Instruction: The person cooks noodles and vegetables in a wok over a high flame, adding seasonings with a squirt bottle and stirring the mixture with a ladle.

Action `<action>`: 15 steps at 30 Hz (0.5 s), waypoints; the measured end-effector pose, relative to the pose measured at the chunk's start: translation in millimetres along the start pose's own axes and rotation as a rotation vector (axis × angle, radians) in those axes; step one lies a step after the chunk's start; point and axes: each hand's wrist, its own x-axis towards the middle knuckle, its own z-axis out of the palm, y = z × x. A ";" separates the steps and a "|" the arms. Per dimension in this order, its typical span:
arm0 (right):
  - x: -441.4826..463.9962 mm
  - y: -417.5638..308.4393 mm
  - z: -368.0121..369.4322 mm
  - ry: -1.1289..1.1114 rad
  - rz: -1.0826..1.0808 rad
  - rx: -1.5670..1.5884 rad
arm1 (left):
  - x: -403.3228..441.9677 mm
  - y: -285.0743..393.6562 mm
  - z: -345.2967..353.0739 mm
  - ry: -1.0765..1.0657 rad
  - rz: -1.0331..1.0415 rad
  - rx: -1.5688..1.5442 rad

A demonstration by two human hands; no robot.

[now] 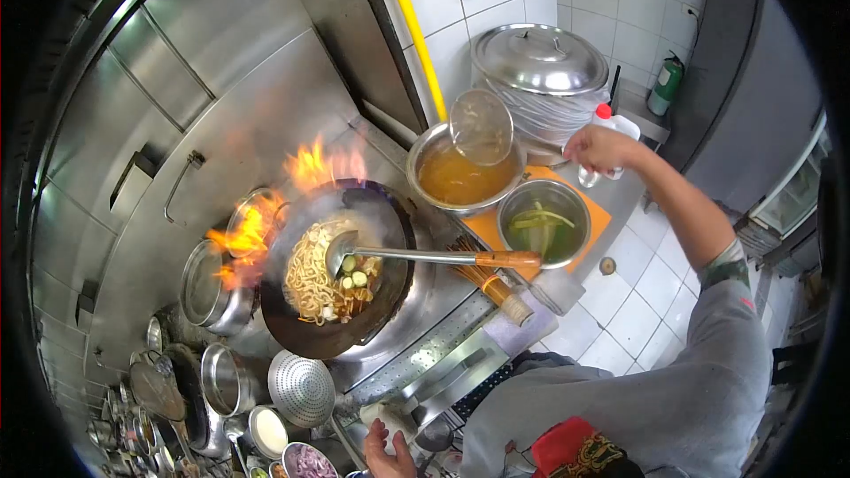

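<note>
My right hand (598, 149) is closed on the handle of a mesh strainer (481, 127), tilted over a steel pot of amber liquid (456, 181). A clear bottle with a red cap (603, 112) is right behind the hand. At the bottom edge, my left hand (390, 453) has its fingers apart and holds nothing, close to a pale cloth-like item. Thick noodles (312, 270) and green vegetable slices (354, 276) lie steaming in a black wok (398, 230). A ladle (416, 255) rests in it, its wooden handle untouched.
Flames (243, 243) rise around the wok's far side. A pot of greenish liquid (544, 223) stands on an orange board (600, 221), beside a bundle of thin sticks (496, 288). A large lidded pot (540, 57) is behind. Bowls and a perforated ladle (301, 388) crowd the lower left.
</note>
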 end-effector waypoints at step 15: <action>41.3 44.9 60.9 -0.361 0.096 0.675 | -3.2 10.3 6.9 -0.029 -0.129 -0.035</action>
